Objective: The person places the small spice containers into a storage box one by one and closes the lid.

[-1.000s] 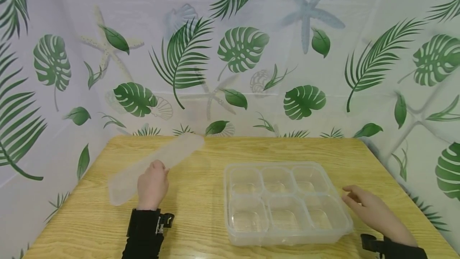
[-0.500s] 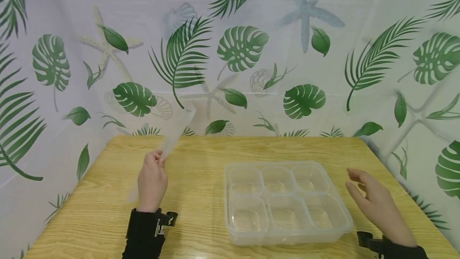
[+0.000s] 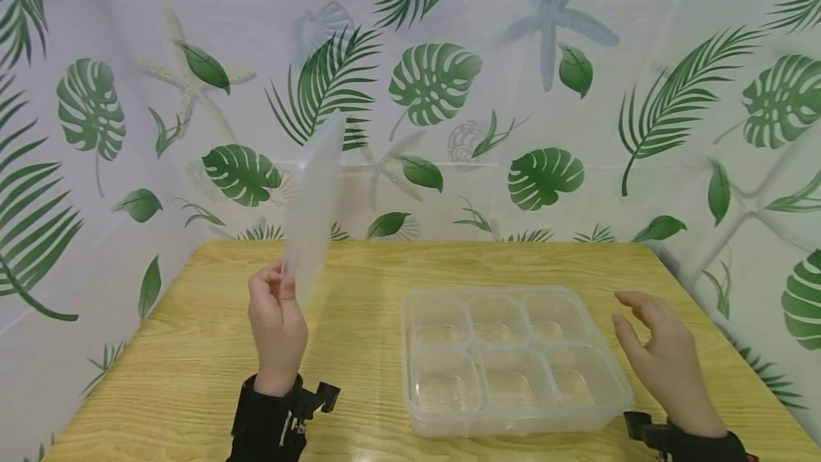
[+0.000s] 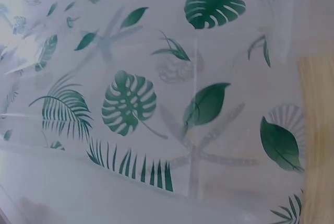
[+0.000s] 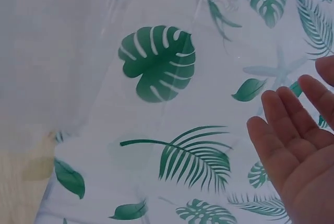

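Note:
My left hand pinches the lower edge of a thin, translucent plastic lid, which stands nearly upright and edge-on above the left half of the table. In the left wrist view a pale sheet, seemingly the lid, fills the lower left; the hand itself is out of that view. A clear plastic box with several compartments sits uncovered on the table between the hands. Just right of the box, my right hand hovers with relaxed fingers and holds nothing. Its fingers also show in the right wrist view.
The wood-grain table reaches back to a white curtain printed with green leaves and starfish, which also hangs along both sides. A camera mount is strapped to each wrist.
My left hand has turned the lid from lying tilted low over the table to nearly upright. My right hand has risen slightly beside the box, which has stayed put.

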`<control>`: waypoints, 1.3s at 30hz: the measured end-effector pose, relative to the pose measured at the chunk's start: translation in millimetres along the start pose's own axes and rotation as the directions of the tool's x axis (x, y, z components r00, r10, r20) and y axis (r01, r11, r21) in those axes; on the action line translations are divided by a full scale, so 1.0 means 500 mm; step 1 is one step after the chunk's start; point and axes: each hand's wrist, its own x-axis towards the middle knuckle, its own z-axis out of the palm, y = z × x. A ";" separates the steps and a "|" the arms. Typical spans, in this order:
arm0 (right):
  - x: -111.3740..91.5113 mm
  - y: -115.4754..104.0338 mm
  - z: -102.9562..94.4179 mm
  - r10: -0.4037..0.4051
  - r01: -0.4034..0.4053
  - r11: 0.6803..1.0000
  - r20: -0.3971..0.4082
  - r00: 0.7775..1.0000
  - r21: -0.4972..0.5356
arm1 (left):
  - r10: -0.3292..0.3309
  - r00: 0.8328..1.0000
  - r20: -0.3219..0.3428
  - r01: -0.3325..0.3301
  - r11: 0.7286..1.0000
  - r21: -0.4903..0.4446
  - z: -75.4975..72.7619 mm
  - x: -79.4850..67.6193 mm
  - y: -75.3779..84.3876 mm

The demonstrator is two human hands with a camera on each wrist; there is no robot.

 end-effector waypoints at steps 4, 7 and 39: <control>0.000 -0.018 -0.002 -0.006 0.006 1.000 -0.018 1.000 0.014 | -0.034 0.997 -0.071 0.021 0.984 -0.177 0.012 -0.011 0.033; 0.000 -0.034 -0.001 -0.020 0.021 0.998 -0.006 1.000 0.052 | -0.075 0.990 -0.118 0.034 0.947 -0.321 0.025 -0.021 0.056; -0.030 -0.207 0.091 0.207 -0.482 0.567 0.450 0.869 0.668 | -0.206 0.953 0.223 0.295 0.455 -0.840 0.085 -0.125 0.174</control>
